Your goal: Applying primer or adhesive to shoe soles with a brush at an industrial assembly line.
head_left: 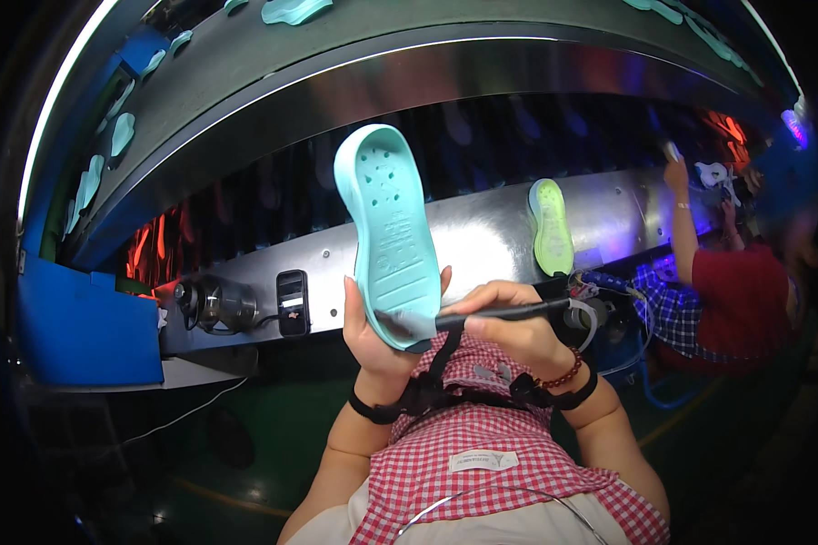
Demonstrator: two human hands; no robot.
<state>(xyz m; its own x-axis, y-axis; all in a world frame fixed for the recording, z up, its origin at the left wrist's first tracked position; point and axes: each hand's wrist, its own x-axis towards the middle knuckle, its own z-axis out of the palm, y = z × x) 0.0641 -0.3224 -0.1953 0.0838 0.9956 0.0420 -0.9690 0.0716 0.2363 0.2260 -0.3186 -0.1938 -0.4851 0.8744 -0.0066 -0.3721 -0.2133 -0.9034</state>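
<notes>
My left hand (pixel 379 352) is wrapped round the heel end of a turquoise shoe sole (pixel 393 227), holding it up with its toe pointing away from me. The sole's inner face is towards me, with small holes near the toe and raised ribs lower down. In my right hand (pixel 511 329) is a brush (pixel 527 311) with a black handle, held nearly level. Its flat, pale end lies over the inside of the heel. A yellow-green shoe sole (pixel 552 227) rests on the metal bench to the right of the turquoise one.
The metal bench (pixel 482 236) carries a dark, see-through container (pixel 218 303) and a phone-like black device (pixel 293 302) on the left. Behind it a conveyor belt (pixel 354 41) bears several turquoise soles. A co-worker in a red top (pixel 736 304) works at the right. A blue panel (pixel 86 322) stands left.
</notes>
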